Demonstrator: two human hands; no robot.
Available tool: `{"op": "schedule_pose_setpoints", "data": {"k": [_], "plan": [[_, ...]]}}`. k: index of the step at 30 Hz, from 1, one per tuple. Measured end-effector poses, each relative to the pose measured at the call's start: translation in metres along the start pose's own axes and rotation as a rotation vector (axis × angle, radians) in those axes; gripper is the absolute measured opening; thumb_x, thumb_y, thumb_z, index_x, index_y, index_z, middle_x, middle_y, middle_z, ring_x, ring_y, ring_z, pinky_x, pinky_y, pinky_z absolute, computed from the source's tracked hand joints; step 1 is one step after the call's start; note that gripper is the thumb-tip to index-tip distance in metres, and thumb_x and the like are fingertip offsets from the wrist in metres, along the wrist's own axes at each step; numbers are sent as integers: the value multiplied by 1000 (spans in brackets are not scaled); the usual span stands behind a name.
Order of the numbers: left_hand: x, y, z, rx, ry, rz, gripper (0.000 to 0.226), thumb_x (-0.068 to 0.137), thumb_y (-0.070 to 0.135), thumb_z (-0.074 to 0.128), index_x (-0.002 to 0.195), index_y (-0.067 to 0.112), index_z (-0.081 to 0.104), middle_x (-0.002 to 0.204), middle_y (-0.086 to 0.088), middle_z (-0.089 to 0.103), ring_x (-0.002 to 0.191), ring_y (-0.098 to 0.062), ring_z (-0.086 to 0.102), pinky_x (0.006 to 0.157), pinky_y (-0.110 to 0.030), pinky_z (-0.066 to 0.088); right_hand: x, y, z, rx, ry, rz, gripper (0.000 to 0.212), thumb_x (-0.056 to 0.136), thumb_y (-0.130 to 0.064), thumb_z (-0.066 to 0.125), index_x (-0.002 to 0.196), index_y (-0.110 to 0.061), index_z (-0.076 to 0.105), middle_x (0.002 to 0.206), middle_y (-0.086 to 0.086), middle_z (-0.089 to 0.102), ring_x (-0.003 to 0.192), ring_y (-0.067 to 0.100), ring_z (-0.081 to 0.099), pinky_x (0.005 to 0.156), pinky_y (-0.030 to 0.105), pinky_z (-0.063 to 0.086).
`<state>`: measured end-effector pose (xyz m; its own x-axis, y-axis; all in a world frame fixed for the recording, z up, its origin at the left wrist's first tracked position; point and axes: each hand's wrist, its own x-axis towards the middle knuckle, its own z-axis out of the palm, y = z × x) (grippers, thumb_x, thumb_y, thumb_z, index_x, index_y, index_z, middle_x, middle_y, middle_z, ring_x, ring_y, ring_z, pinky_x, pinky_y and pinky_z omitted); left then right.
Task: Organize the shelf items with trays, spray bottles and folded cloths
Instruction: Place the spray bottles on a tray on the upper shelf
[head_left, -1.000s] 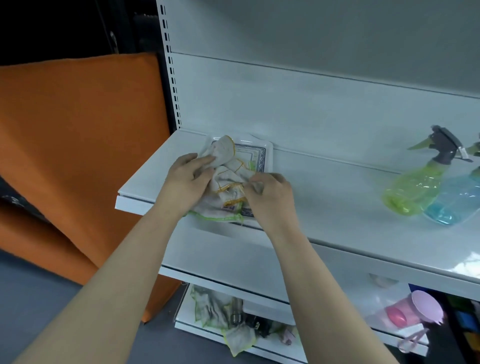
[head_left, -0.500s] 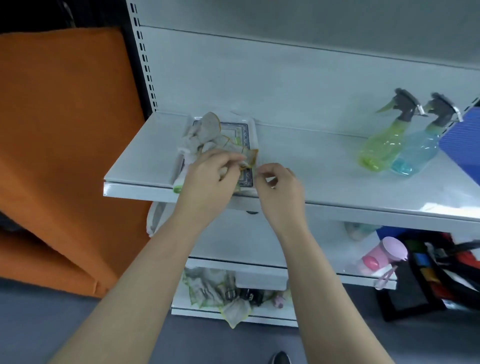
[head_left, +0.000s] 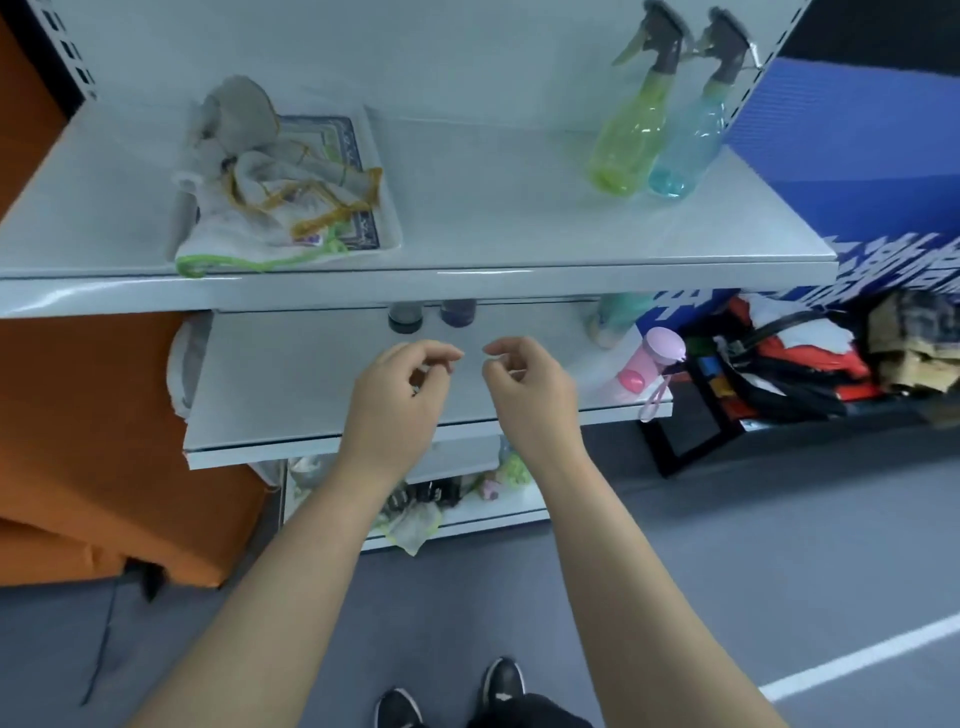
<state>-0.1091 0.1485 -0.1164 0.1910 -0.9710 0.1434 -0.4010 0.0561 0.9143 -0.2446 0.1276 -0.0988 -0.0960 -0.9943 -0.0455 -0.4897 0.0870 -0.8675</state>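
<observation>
View from above of a white shelf unit. Both hands hang at the centre of the frame, in front of the middle shelf (head_left: 291, 374), touching nothing. The left hand (head_left: 402, 395) and the right hand (head_left: 530, 387) have their fingers loosely curled toward each other, and neither visibly holds anything.

On the top shelf (head_left: 519, 223), at upper left, a heap of cloths (head_left: 249, 208) lies on a tray (head_left: 340, 137). The heap is crumpled, not folded. Its near corner, hemmed in green, spills over the tray's front rim almost to the shelf's front edge.

A careless tug on that corner would probably drag the whole heap, and perhaps the light tray, off the shelf. The loose yellow hems could also catch on fingers while folding.

At upper right, a green spray bottle (head_left: 631, 135) and a blue spray bottle (head_left: 691, 140) touch side by side near the shelf's right end. Whether they stand upright or lean on the back panel cannot be told. They are tall and narrow, so a knock to one would likely topple both on the slick surface.

The shelves look like smooth, glossy painted metal. The tray is shallow and rectangular, with a white rim and a blue patterned border, and is probably hard plastic. The cloths are soft, limp and greyish white with stitched edges. The bottles are translucent plastic, tapering upward to grey trigger heads.

A pink cup (head_left: 649, 364) sits at the right end of the middle shelf.
</observation>
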Motion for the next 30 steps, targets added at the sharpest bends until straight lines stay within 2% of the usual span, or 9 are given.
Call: {"op": "schedule_pose_setpoints", "data": {"k": [5, 9, 12, 14, 17, 19, 22, 26, 30], "plan": [[-9, -22, 30, 63, -72, -130, 28, 95, 9, 52, 98, 31, 69, 97, 8, 69, 82, -7, 62, 70, -16, 45, -1, 33, -12, 8, -59, 87, 19, 92, -18, 52, 104, -23, 67, 82, -12, 62, 63, 11, 54, 58, 21, 43], [-16, -33, 63, 103, -123, -196, 26, 94, 11, 54, 97, 31, 70, 96, 10, 69, 84, -13, 64, 77, -26, 49, 6, 69, -29, 2, -51, 171, 21, 91, -18, 51, 105, -23, 67, 83, -11, 63, 65, 8, 55, 54, 17, 42], [-26, -44, 85, 144, -144, -271, 24, 95, 14, 53, 98, 32, 69, 96, 11, 68, 71, -9, 60, 65, -17, 45, 13, 97, -38, -11, -94, 230, 21, 92, -18, 50, 105, -23, 66, 83, -10, 64, 65, 5, 53, 46, 9, 38], [-30, -55, 98, 155, -136, -342, 25, 95, 14, 52, 98, 34, 68, 96, 9, 68, 66, -12, 59, 62, -21, 47, 20, 116, -40, -20, -152, 254, 21, 91, -17, 49, 105, -22, 65, 85, -7, 66, 66, 5, 53, 45, 9, 37], [-41, -80, 114, 146, -98, -446, 29, 94, 14, 52, 94, 38, 66, 92, 12, 67, 75, -18, 63, 74, -34, 52, 28, 144, -32, -63, -282, 269, 21, 91, -16, 49, 105, -20, 65, 87, -5, 66, 73, 12, 55, 48, 13, 37], [-53, -102, 127, 162, -93, -504, 28, 94, 13, 53, 94, 36, 68, 90, 13, 68, 82, -15, 64, 77, -31, 52, 28, 168, -25, -145, -386, 272, 24, 91, -17, 48, 107, -19, 65, 88, -5, 67, 79, 15, 58, 50, 17, 37], [-76, -136, 145, 156, -72, -590, 26, 93, 10, 54, 94, 30, 70, 83, 14, 65, 80, -16, 61, 69, -25, 46, 25, 205, -9, -220, -489, 312, 24, 92, -20, 48, 108, -20, 65, 96, -6, 64, 73, 9, 55, 49, 17, 39], [-94, -179, 163, 84, -11, -676, 30, 94, 14, 55, 87, 41, 64, 90, 11, 65, 87, -20, 63, 71, -30, 47, 23, 251, 16, -233, -535, 373, 23, 91, -20, 47, 104, -21, 66, 117, -1, 62, 68, 12, 54, 45, 16, 39], [-100, -231, 177, 65, 24, -696, 21, 95, 17, 56, 97, 34, 68, 92, 12, 65, 92, -22, 65, 79, -34, 48, 29, 301, 55, -250, -591, 394, 25, 91, -19, 49, 109, -19, 66, 109, -7, 61, 78, 16, 56, 52, 19, 42]]}}
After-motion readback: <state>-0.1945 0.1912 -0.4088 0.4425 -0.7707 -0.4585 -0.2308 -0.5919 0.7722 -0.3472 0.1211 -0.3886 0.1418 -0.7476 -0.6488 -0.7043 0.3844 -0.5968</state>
